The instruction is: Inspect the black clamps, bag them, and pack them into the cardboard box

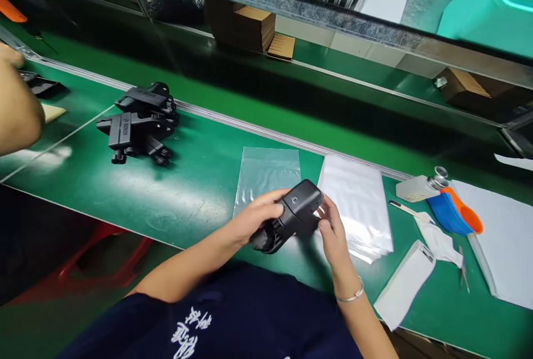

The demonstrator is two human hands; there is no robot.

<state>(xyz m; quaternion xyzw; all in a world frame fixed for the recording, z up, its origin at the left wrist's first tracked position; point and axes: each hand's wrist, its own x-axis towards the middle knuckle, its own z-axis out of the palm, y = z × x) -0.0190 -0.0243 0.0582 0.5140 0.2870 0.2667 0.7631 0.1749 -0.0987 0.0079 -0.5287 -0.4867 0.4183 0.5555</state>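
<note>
A black plastic device (303, 198) with a small round mark on its top face is held up over the bench in front of my body. My left hand (263, 213) is wrapped round its left side, thumb on top. At its right end, the bent fingers of my right hand (332, 228) grip the edge; a small shiny bit shows there, too little to name. A clear plastic bag (268, 173) lies flat just behind the device. To the right sits a stack of clear bags (356, 203), partly behind my right hand.
Several similar black devices (139, 120), one marked BOSCH, are piled at the left. At right are a pump bottle (416, 188), a blue and orange holder (452, 212), a white pouch (406, 287) and tweezers (463, 270). Another person's arm (19, 106) reaches in at far left. A metal shelf (291, 6) overhangs the bench.
</note>
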